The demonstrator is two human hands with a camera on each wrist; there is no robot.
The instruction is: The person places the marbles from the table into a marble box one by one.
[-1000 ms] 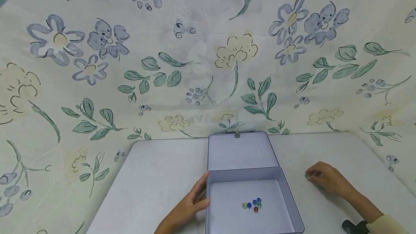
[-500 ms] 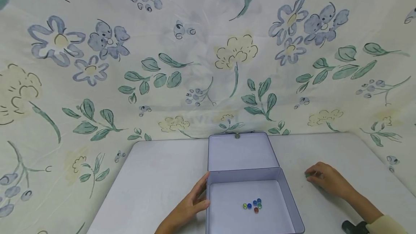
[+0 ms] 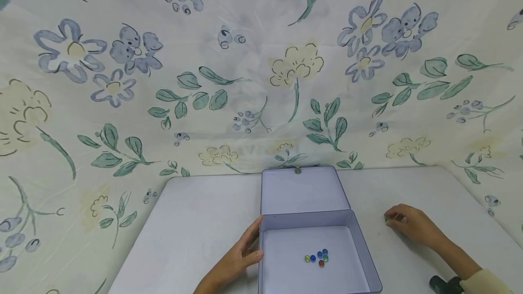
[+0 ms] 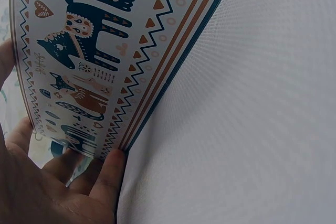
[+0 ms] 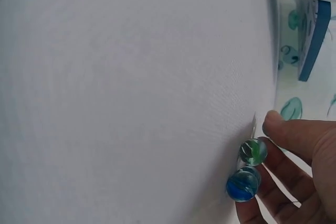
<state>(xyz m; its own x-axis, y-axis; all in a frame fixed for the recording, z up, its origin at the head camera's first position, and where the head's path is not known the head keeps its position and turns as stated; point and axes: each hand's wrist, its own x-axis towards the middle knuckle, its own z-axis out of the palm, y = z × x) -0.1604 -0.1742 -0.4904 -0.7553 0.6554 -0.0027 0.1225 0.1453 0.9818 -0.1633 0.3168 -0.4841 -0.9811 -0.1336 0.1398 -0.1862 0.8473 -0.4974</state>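
Observation:
A lilac hinged tin box (image 3: 367,257) stands with its lid (image 3: 304,189) laid back. Several glass marbles (image 3: 321,263), blue, green, yellow and red-brown, lie grouped on its floor. My left hand (image 3: 234,257) rests against the outside of the left wall, fingers extended; in the left wrist view they touch the animal-patterned side (image 4: 89,77). To the right of the box, my right hand (image 3: 414,226) is low at the table, fingers curled about marbles. The right wrist view shows a green marble (image 5: 253,151) and a blue marble (image 5: 243,184) at its fingertips.
A white table (image 3: 196,221) carries the box. Behind it hangs a flower-printed cloth (image 3: 245,80). A dark wrist strap piece (image 3: 443,285) sits by the right sleeve (image 3: 484,282).
The right fingers shift very slightly around the marbles. The left hand, the box and the marbles inside it stay in place.

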